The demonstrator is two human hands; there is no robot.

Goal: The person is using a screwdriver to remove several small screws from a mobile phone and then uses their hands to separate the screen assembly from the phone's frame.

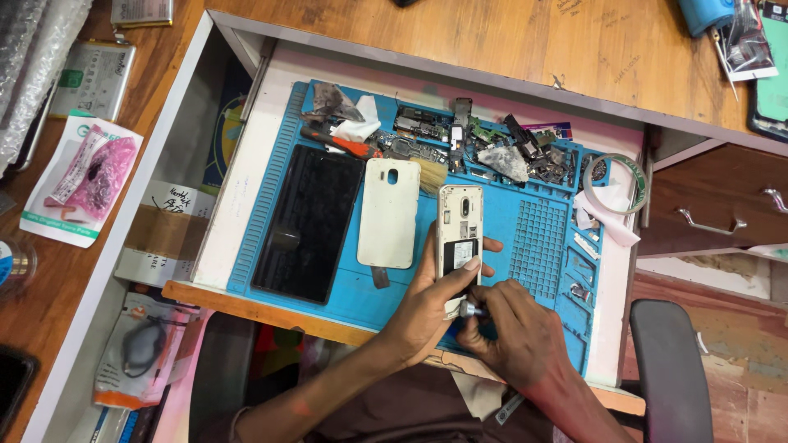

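A white slab-shaped phone with its back cover off [459,238] is held near the middle of the blue silicone repair mat [538,238], its long axis running from twelve to six o'clock. It is clasped from seven o'clock by the left hand [427,308], fingers curled round both long edges. At its six o'clock end the right hand [509,328] is pinched shut on a small metal-tipped screwdriver [471,310], whose tip is pointed toward nine o'clock at the bottom edge.

The rubbery work mat [542,238] is bright blue with a moulded grid. On it lie a glossy black phone screen [308,221] and a cream plastic back cover [389,212].
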